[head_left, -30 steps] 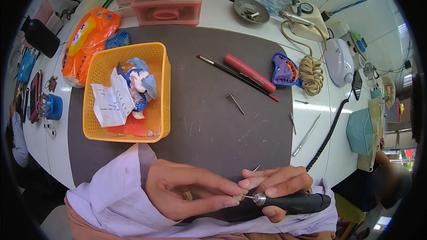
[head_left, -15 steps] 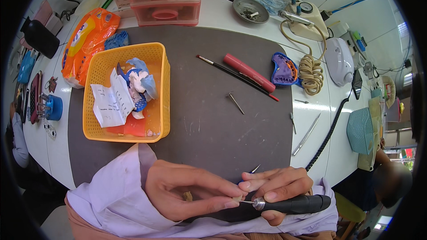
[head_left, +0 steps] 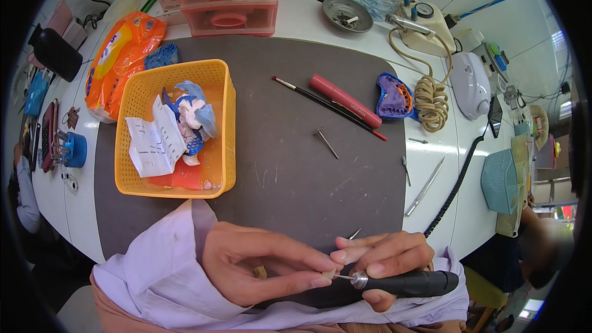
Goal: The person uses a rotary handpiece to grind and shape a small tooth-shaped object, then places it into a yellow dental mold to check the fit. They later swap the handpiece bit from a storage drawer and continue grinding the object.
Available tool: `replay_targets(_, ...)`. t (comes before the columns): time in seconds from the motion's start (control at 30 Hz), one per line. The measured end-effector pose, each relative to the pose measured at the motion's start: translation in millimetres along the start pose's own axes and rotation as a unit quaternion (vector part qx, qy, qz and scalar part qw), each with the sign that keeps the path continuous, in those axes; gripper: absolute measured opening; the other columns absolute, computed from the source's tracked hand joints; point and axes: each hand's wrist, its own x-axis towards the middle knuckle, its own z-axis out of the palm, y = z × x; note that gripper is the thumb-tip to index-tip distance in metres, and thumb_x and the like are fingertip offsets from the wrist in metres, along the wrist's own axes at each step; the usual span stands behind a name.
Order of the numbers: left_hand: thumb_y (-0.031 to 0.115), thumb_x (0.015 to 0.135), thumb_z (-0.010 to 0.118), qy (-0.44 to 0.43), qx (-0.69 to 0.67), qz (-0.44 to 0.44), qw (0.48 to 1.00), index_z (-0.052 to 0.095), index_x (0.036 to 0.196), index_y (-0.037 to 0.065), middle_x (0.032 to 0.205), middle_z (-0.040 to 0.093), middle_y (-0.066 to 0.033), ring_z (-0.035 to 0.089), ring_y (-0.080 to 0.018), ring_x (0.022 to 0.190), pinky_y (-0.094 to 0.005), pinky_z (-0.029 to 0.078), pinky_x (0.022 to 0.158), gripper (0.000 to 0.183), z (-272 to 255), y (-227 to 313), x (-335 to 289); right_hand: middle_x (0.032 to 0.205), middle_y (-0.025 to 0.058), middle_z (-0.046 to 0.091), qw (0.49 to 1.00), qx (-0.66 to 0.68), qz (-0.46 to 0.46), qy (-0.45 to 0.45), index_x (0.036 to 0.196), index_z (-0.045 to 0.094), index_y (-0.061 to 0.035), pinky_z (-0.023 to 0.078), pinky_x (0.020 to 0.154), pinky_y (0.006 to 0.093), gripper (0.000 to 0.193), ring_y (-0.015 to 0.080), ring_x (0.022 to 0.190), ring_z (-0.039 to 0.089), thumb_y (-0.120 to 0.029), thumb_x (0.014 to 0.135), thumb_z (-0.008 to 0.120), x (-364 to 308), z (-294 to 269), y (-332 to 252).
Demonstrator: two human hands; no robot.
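My left hand (head_left: 265,262) pinches a small off-white piece (head_left: 328,274), perhaps a dental crown, between thumb and fingers. Wrapped in my right hand (head_left: 388,259) is a black rotary handpiece (head_left: 410,284) with a silver collar. Its thin metal bit points left and meets the pale piece or lies right at it; the exact contact is too small to tell. A little tan lump (head_left: 261,272) shows within the curl of my left hand. Beyond my right fingertips, a pointed metal tip (head_left: 354,234) sticks out, the rest of it mostly hidden.
A yellow basket (head_left: 229,129) holding paper and blue and pink scraps stands left on the grey mat (head_left: 271,209). Farther off lie a brush (head_left: 327,106), a pink tube (head_left: 345,100), a small mandrel (head_left: 327,142) and a blue impression tray (head_left: 394,97). A black coiled cord (head_left: 456,188) runs along the right.
The pale piece has turned slightly between my left fingers and shows more. My right fingers have shifted a little; the handpiece stays in nearly the same place.
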Motion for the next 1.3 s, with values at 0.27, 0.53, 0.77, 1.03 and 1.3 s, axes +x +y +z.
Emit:
replay_targets(0.27,0.0,0.079,0.065,0.011,-0.005,-0.001,1.0,0.066,0.097,0.001,0.089,0.067,-0.0106,0.066,-0.0163,0.08,-0.0227,0.053,0.07,0.018,0.6,-3.0,-0.1,0.087,0.0194,0.062,1.0,-0.005,0.02,0.024,0.098,0.054,0.0021,0.046,0.085,0.0548,0.031,0.043,0.094,0.059,0.004,0.071,0.068,1.2,4.5,-3.4)
replay_targets(0.53,-0.001,0.078,0.065,0.013,-0.007,-0.027,1.0,0.065,0.096,0.0,0.089,0.067,-0.0113,0.066,-0.0169,0.084,-0.024,0.053,0.073,0.017,1.8,0.8,0.1,0.087,0.0195,0.062,0.999,-0.007,0.032,0.012,0.1,0.054,0.0005,0.046,0.086,0.0536,0.034,0.0418,0.096,0.058,0.005,0.07,0.069,4.1,3.2,-7.5)
replay_targets(0.77,-0.003,0.079,0.063,0.008,-0.013,-0.015,1.0,0.064,0.094,-0.002,0.09,0.067,-0.0129,0.065,-0.018,0.087,-0.027,0.053,0.078,0.016,1.2,-1.7,0.7,0.083,0.0219,0.063,1.0,-0.014,0.006,-0.011,0.101,0.054,0.0001,0.043,0.09,0.0509,0.033,0.0404,0.095,0.059,0.001,0.072,0.069,2.3,-3.1,-2.4)
replay_targets(1.03,-0.008,0.077,0.063,0.026,-0.04,0.032,0.998,0.063,0.087,-0.002,0.089,0.066,-0.0154,0.065,-0.0222,0.089,-0.0305,0.052,0.08,0.011,4.9,-6.4,1.2,0.082,0.0227,0.063,1.0,-0.005,-0.007,-0.004,0.098,0.056,0.0018,0.043,0.089,0.052,0.031,0.0415,0.094,0.059,0.002,0.07,0.069,3.3,-2.2,-1.6)
replay_targets(1.3,-0.009,0.077,0.062,0.02,-0.047,0.025,0.998,0.061,0.087,-0.002,0.092,0.065,-0.0164,0.064,-0.0243,0.09,-0.0322,0.053,0.081,0.012,5.0,-6.2,0.9,0.082,0.0226,0.063,1.0,-0.013,-0.013,-0.015,0.099,0.055,0.0017,0.044,0.087,0.0523,0.033,0.0416,0.093,0.059,0.002,0.07,0.07,3.0,-4.1,-0.3)
